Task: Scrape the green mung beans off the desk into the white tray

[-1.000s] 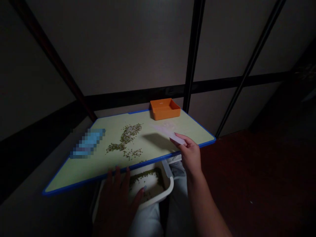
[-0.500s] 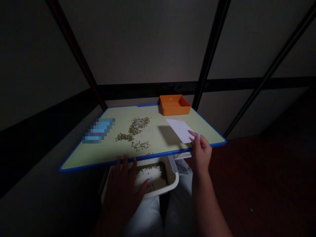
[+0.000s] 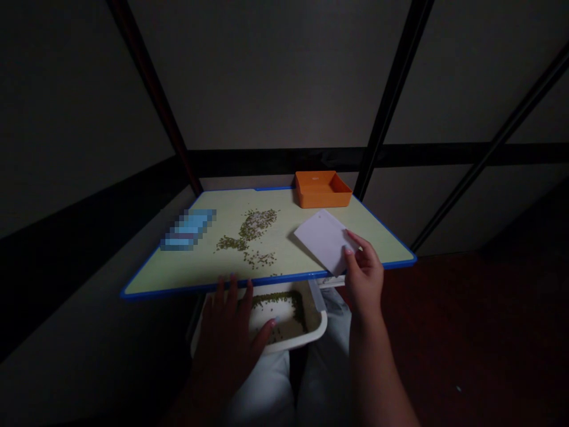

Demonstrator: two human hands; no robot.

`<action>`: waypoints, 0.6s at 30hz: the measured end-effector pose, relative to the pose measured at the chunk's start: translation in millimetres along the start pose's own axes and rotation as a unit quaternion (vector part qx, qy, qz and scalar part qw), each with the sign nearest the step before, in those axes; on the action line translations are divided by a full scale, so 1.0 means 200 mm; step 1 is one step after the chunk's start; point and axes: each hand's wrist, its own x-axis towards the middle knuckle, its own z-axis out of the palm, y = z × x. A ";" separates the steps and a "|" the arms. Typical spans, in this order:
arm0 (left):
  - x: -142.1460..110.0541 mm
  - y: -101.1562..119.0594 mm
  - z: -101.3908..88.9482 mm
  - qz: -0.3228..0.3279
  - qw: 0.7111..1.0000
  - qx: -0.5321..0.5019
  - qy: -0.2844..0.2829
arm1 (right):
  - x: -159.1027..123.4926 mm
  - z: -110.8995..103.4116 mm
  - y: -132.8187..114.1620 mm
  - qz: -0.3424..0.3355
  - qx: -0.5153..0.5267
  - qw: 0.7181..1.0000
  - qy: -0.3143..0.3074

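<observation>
My right hand [image 3: 365,273] pinches a white card [image 3: 320,237] between thumb and fingers, tilted over the right part of a pale table [image 3: 186,270] with a blue rim. Loose small green grains [image 3: 258,224], mixed with some paler bits, lie scattered in patches left of the card. With its fingers spread, my left hand [image 3: 233,326] reaches to the table's front edge, above a white tub [image 3: 322,323]. More green grains line the far and right sides of the tub. The left hand hides the tub's left part.
An orange open box [image 3: 323,198] stands at the table's back right. A blurred-out blue item [image 3: 189,230] lies at the left. Behind the table rises a grey panelled wall [image 3: 284,77]. My legs [image 3: 262,391] are below the tub.
The card has turned so more of its broad face shows, and its near corner now reaches the front edge. The whole view has shifted slightly; my left hand stays spread at the edge.
</observation>
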 end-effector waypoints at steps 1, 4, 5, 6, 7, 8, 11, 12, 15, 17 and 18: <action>0.00 0.00 0.00 0.000 1.000 -0.001 -0.002 | 0.00 0.00 0.00 -0.003 -0.002 1.000 -0.002; 0.00 0.00 -0.02 0.002 1.000 -0.005 -0.005 | 0.00 0.00 0.00 -0.008 -0.006 1.000 -0.010; 0.00 0.00 -0.02 0.002 1.000 -0.005 -0.006 | 0.00 0.00 0.00 -0.009 -0.007 1.000 -0.011; 0.00 0.00 -0.02 0.001 1.000 -0.004 -0.007 | 0.00 0.00 0.00 -0.010 -0.008 1.000 -0.011; 0.00 0.00 -0.02 0.000 1.000 -0.004 -0.007 | 0.00 0.00 0.00 -0.009 -0.010 1.000 -0.010; 0.00 0.01 -0.03 0.000 1.000 -0.002 -0.007 | 0.00 0.00 -0.01 -0.009 -0.011 1.000 -0.010; 0.00 0.01 -0.03 0.002 1.000 0.000 -0.006 | -0.01 0.00 -0.01 -0.013 -0.016 1.000 -0.011; 0.01 0.01 -0.03 0.004 1.000 0.000 -0.005 | -0.01 0.00 -0.02 -0.014 -0.018 1.000 -0.013; 0.01 0.01 -0.02 0.006 1.000 0.000 -0.004 | -0.01 0.00 -0.02 -0.013 -0.020 1.000 -0.019; 0.01 0.01 -0.02 0.006 1.000 0.001 -0.004 | -0.01 0.00 -0.03 -0.019 -0.023 0.999 -0.018; 0.01 0.01 -0.02 0.005 1.000 0.001 -0.005 | -0.01 0.00 -0.03 -0.022 -0.024 0.999 -0.016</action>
